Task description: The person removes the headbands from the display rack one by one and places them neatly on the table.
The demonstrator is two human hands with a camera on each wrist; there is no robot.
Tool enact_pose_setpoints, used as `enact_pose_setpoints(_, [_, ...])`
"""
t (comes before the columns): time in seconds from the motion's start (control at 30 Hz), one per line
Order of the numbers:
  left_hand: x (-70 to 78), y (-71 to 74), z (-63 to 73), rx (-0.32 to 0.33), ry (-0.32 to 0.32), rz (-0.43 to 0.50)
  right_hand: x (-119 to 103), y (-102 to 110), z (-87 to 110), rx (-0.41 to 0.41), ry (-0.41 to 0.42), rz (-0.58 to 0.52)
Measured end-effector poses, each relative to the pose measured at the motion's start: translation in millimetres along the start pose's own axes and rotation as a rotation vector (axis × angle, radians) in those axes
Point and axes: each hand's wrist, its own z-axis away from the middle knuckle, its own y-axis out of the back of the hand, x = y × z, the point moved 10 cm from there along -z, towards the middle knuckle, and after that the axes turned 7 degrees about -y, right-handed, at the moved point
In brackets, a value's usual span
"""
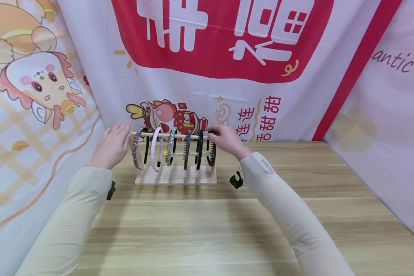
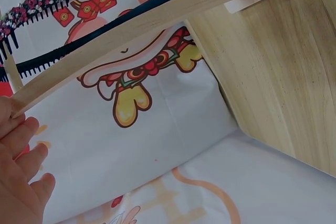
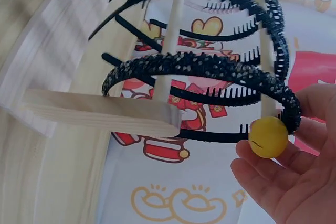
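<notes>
A wooden headband rack stands on the table with several headbands on its rods. My left hand is at the rack's left end; in the left wrist view its fingertips touch the top of the wooden upright. At the right end my right hand pinches a black glittery headband, close by the yellow ball on the upper rod's tip. Along the rack hang a purple-toned beaded headband, a pale pink one, a silvery one and darker ones.
The rack stands near the back of the wood-grain table. A printed cloth hangs close behind it, with another patterned cloth along the left side. A pale wall cloth borders the right.
</notes>
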Motion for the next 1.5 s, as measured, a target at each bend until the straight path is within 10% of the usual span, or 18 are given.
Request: enact_pose_setpoints(1.5, [4.3, 3.3, 1.6, -0.003, -0.005, -0.009, -1, 52, 19.6, -0.042, -0.138, -0.302])
